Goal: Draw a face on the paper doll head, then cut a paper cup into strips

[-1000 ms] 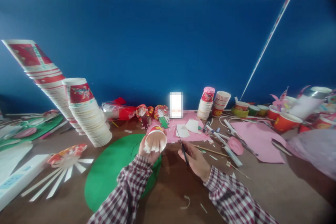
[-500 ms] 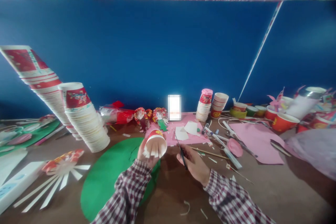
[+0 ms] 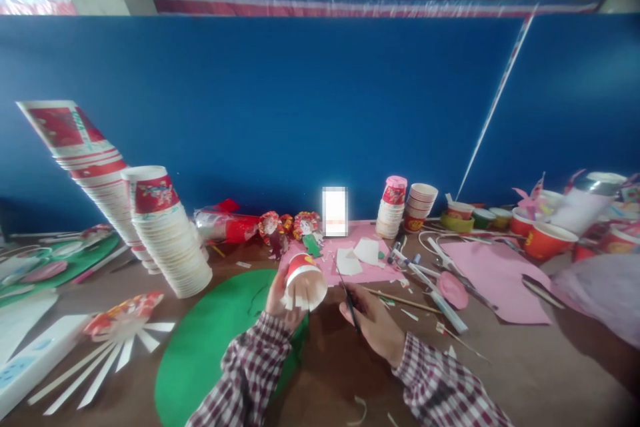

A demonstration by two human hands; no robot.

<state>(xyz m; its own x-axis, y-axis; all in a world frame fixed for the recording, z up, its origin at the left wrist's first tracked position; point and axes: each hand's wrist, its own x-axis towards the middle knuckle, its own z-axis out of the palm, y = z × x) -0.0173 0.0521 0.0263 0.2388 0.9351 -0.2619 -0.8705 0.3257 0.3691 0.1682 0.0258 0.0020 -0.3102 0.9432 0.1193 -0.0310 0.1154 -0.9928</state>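
Note:
My left hand [image 3: 278,297] is wrapped round a red and white paper cup [image 3: 306,283], tilted with its mouth toward me. Part of the cup's wall is cut into strips along its lower edge. In my right hand [image 3: 373,320], just right of the cup, is a pair of scissors [image 3: 351,307] with dark handles and thin blades pointing up and away. The blades stand apart from the cup. Under my left forearm lies a round green sheet [image 3: 210,340]. Beyond my hands, white paper pieces [image 3: 367,251] rest on a pink sheet [image 3: 327,273].
Tall stacks of paper cups [image 3: 173,247] lean at the left, near a cup cut into a fan of strips [image 3: 123,320]. Shorter cup stacks [image 3: 390,207] stand at the back. Pens [image 3: 420,273], a pink sheet [image 3: 500,280] and red cups [image 3: 550,240] lie right. A blue panel [image 3: 320,100] rises behind.
The view has shifted a little, so everything sits slightly lower and to the right. My left hand has turned the cup slightly. The scissors remain in my right hand.

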